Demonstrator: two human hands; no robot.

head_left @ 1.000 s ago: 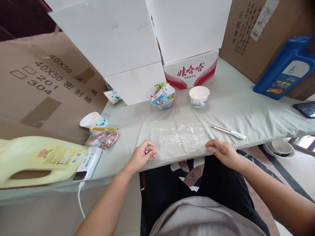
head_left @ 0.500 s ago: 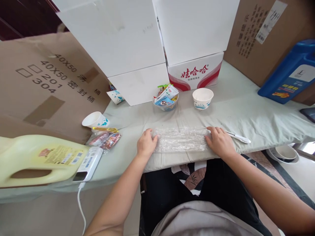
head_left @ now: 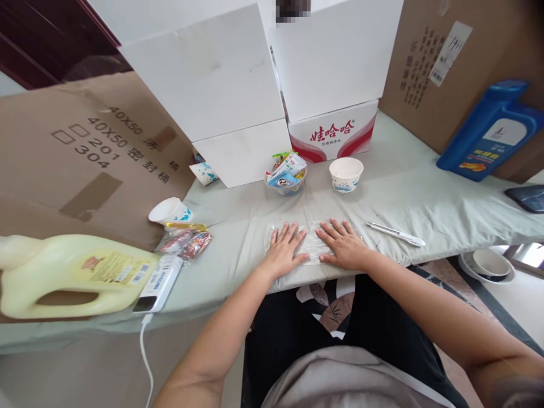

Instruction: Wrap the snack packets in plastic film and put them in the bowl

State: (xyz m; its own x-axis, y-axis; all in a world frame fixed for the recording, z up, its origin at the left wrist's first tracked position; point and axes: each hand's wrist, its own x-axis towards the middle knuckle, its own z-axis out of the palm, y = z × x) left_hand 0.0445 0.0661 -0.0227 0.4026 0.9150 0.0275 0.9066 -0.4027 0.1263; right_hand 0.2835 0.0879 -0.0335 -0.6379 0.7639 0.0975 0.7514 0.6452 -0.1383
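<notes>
A folded strip of clear, crinkled plastic, which looks like bubble wrap (head_left: 311, 245), lies flat near the table's front edge. My left hand (head_left: 284, 250) rests palm down on its left part, fingers spread. On its right part lies my right hand (head_left: 343, 243), also flat with the fingers apart. The two hands cover much of the plastic; its middle and ends show. To the right of my right hand is a white utility knife or pen-like tool (head_left: 397, 233), untouched. Beyond the hands stand a clear bowl of wrapped snacks (head_left: 285, 177) and a white paper bowl (head_left: 346, 174).
White boxes (head_left: 238, 85) are stacked at the back between brown cartons (head_left: 106, 153). At left are a yellow jug (head_left: 80, 275), a white power bank (head_left: 159, 283) with a cable, snack packets (head_left: 187, 241) and a tipped paper cup (head_left: 170, 211). A blue bottle (head_left: 487, 136) and a phone (head_left: 527, 197) are right.
Both hands have moved inward from the ends of the plastic and now lie flat on top of it. The camera view has shifted slightly.
</notes>
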